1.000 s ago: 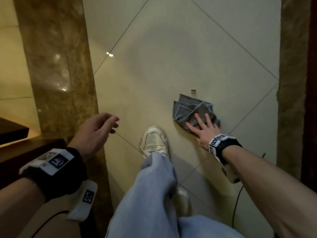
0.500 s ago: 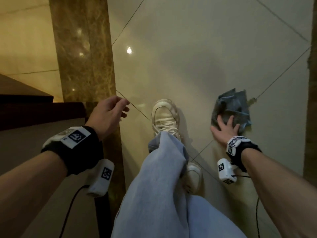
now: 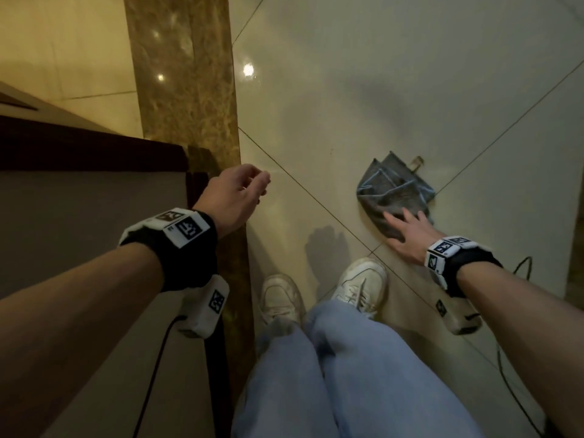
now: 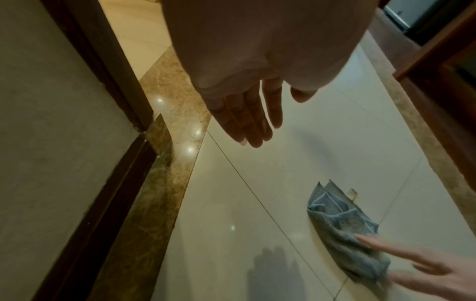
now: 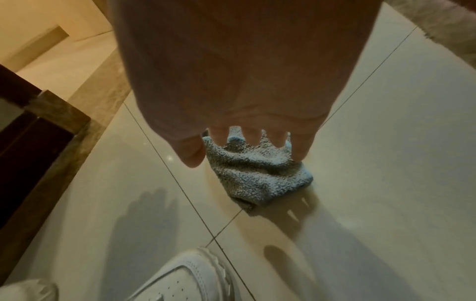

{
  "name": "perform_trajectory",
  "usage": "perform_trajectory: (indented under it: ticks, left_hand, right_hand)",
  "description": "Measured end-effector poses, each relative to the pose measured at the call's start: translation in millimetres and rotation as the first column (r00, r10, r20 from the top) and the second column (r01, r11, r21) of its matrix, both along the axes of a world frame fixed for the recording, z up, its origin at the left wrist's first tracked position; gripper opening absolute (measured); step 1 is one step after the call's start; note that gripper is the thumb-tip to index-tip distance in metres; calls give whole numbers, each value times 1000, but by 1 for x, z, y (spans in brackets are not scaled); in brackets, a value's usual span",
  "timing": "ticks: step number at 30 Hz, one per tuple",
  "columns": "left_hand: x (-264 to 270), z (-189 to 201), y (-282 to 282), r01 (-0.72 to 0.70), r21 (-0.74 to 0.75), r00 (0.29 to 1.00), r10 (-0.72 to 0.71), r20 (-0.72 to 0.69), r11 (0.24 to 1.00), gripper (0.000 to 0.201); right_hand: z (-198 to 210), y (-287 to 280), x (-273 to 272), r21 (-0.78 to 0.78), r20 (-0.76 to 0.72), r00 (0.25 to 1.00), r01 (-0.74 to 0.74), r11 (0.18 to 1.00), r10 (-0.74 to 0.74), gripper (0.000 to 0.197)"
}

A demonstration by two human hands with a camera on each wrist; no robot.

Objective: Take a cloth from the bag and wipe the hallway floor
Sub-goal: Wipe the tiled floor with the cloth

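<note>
A crumpled grey-blue cloth [image 3: 392, 191] [image 4: 342, 222] [image 5: 252, 169] lies on the pale glossy floor tiles [image 3: 395, 90]. My right hand [image 3: 406, 230] [image 4: 422, 266] presses flat on the cloth's near edge with its fingers [image 5: 301, 146] spread and straight. My left hand [image 3: 235, 194] [image 4: 247, 120] hangs in the air over the floor's brown marble border, fingers relaxed and holding nothing. No bag is in view.
A brown marble strip [image 3: 186, 90] runs along the floor on the left, beside a dark wooden frame [image 3: 91, 147] and a grey wall panel [image 3: 79, 222]. My two white sneakers [image 3: 363, 287] stand just short of the cloth. A cable [image 3: 508, 368] trails from my right wrist.
The view has swung round and my second foot has come up beside the first. My right hand stays pressed on the cloth, which now lies farther from my shoes. The left hand still hovers.
</note>
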State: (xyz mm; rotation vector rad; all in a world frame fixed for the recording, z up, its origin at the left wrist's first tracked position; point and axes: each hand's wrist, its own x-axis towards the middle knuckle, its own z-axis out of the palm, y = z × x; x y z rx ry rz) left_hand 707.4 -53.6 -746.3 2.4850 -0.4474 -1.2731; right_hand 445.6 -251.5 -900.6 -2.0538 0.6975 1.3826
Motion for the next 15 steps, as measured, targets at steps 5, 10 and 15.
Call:
perform_trajectory:
  ticks: [5, 10, 15]
  left_hand:
    - [4, -9, 0, 78, -4, 997, -78, 12, 997, 40]
    - [18, -47, -13, 96, -45, 995, -94, 30, 994, 39]
    - [31, -83, -25, 83, -86, 995, -78, 63, 993, 39]
  right_hand:
    - [-1, -3, -2, -165, 79, 997, 3, 986, 10, 68]
    - [-24, -7, 15, -261, 121, 993, 40, 964, -8, 62]
    - [-51, 16, 39, -367, 11, 997, -72, 927, 82, 90]
